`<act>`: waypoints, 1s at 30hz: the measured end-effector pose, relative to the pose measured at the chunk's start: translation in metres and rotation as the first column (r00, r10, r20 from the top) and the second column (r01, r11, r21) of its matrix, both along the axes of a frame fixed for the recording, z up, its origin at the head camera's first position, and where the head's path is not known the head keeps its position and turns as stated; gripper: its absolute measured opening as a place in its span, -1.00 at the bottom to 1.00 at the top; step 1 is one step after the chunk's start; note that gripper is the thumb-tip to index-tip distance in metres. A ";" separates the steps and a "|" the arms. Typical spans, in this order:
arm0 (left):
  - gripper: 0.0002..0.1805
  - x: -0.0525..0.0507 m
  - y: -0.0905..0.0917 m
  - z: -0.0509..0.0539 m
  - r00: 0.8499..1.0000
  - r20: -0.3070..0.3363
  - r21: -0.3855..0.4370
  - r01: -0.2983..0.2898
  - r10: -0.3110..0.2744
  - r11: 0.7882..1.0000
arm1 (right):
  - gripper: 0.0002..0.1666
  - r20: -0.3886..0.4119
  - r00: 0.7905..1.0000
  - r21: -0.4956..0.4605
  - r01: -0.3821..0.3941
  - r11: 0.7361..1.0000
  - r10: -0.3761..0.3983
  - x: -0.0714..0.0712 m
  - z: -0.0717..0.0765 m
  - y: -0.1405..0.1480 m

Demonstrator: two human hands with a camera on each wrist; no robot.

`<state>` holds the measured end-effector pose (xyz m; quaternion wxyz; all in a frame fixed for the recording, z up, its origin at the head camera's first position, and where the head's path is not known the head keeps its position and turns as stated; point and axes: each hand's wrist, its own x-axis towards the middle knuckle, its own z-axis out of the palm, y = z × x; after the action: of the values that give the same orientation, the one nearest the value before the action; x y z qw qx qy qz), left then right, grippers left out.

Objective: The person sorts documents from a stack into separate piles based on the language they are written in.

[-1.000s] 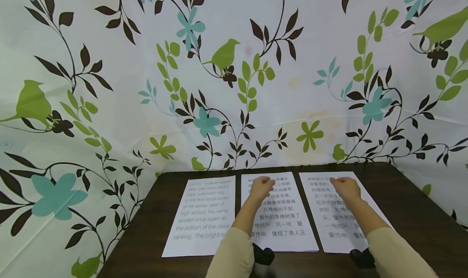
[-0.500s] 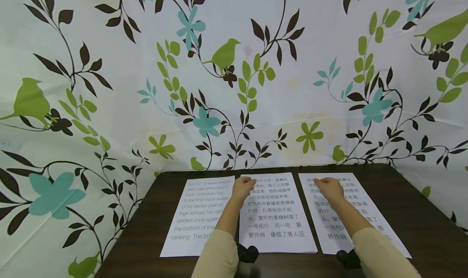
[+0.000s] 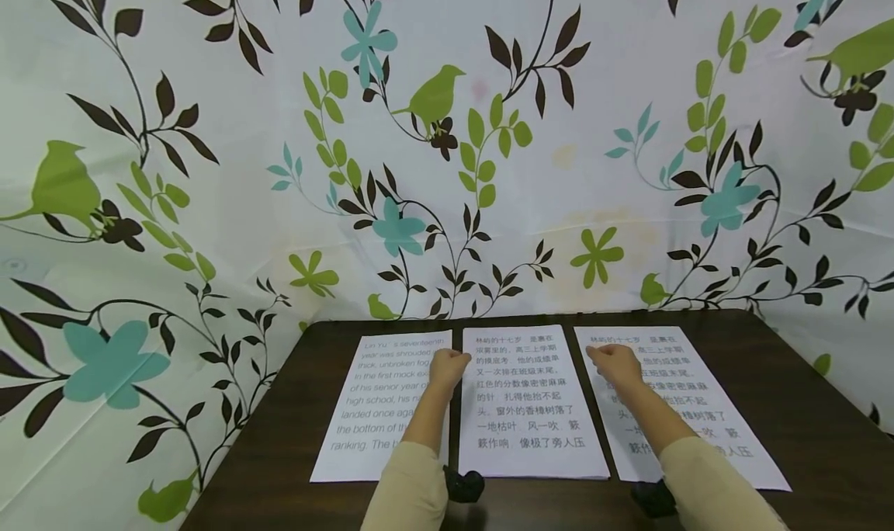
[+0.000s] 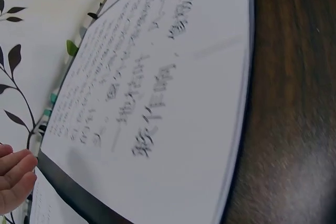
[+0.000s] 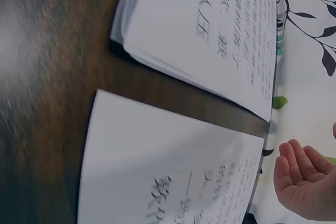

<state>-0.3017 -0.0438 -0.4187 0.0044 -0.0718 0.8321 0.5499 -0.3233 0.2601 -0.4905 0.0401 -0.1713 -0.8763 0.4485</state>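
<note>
My left hand [image 3: 448, 366] hovers over the right edge of the left printed sheet [image 3: 366, 407], beside the gap to the middle stack of paper [image 3: 531, 465]. Its fingers are loosely bent and hold nothing; in the left wrist view, part of this hand [image 4: 14, 179] appears at the left edge. Over the upper left part of the right printed sheet [image 3: 754, 469] is my right hand [image 3: 616, 364], also without anything in it. The right wrist view shows its palm and relaxed, slightly curled fingers [image 5: 296, 163]. English text covers the left sheet; the other two carry Chinese characters.
All the paper lies on a dark brown wooden table [image 3: 789, 391]. Behind the table's far edge hangs a white cloth [image 3: 230, 228] patterned with leaves, birds and flowers. A black strapped device sits at each wrist, the left one [image 3: 464, 484] near the middle stack's lower edge.
Both hands have shifted left. The left hand passed from above the middle stack to the left sheet's edge, and the right hand moved toward the right sheet's left side. The paper stays in place.
</note>
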 end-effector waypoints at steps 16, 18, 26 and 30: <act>-0.77 0.008 -0.007 -0.019 1.000 0.024 -0.070 0.010 -0.009 0.997 | -0.41 0.023 0.989 -0.067 -0.147 0.987 0.149 0.063 0.055 -0.048; -0.80 0.007 -0.009 -0.020 1.000 0.024 -0.072 0.021 -0.019 0.997 | -0.40 0.035 0.989 -0.072 -0.143 0.987 0.146 0.062 0.052 -0.050; -0.77 0.008 -0.008 -0.023 1.000 0.009 -0.075 0.019 -0.018 0.997 | -0.45 0.089 0.990 -0.072 -0.103 0.992 0.109 0.062 0.051 -0.055; -0.75 0.009 -0.005 -0.022 1.000 -0.007 -0.070 0.016 -0.017 0.997 | -0.44 0.084 0.991 -0.077 -0.093 0.993 0.100 0.061 0.050 -0.055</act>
<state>-0.2930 -0.0487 -0.4405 0.0032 -0.0628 0.8515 0.5205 -0.2623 0.2054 -0.4405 -0.0263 -0.1494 -0.8676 0.4735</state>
